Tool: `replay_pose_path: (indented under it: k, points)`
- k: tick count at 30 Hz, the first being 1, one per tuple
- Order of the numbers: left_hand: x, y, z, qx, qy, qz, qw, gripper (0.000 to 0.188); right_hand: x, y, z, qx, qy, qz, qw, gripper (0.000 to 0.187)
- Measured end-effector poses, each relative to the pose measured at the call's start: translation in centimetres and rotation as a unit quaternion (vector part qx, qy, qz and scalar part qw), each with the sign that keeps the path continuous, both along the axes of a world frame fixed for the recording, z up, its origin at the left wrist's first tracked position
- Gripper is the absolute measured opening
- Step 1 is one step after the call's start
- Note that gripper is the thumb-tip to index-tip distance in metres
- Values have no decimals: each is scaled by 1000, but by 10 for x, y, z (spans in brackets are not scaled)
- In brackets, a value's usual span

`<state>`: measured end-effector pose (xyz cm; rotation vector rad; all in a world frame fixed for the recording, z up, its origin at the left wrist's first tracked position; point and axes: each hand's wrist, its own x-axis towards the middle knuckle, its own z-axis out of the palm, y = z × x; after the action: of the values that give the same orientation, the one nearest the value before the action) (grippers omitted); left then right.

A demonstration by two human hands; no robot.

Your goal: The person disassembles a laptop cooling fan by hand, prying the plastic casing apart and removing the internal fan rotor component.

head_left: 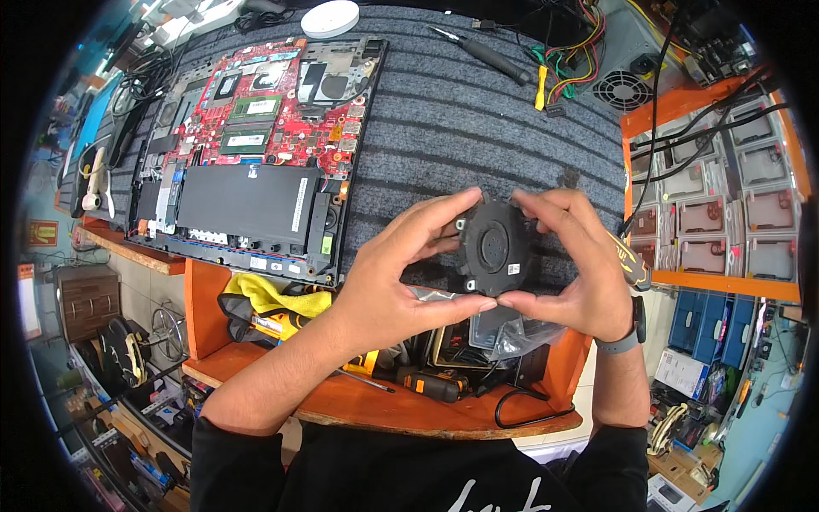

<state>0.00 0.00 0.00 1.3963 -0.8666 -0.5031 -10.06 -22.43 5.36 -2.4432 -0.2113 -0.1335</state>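
Between my two hands I hold up a round black laptop cooling fan (495,246), its flat face with a small white label turned toward me. My left hand (418,260) grips its left side, thumb at the bottom edge and fingers at the top. On the other side my right hand (576,260) closes round it the same way, and the thumbs meet below. To the left on the ribbed grey mat (478,128) lies an opened laptop base (247,162) with a red circuit board (281,107), two memory sticks and a black battery (247,200).
A screwdriver (486,58) and a yellow-handled tool (541,87) lie at the mat's far side, near a metal power supply (627,85) with loose wires. At right stands an orange rack of clear boxes (704,213). Below the mat, an orange shelf (409,418) holds tools and a yellow cloth (277,294).
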Motion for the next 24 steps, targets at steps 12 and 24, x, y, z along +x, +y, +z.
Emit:
replay_pose_path:
  k: [12, 24]
  points:
    - [-5, -3, 5, 26, 55, -4, 998, 79, 5, 10, -1, 72, -22, 27, 997, 82]
    - [1, -4, 9, 53, 7, -37, 998, 88, 3, 7, 1, 114, 11, 43, 992, 79]
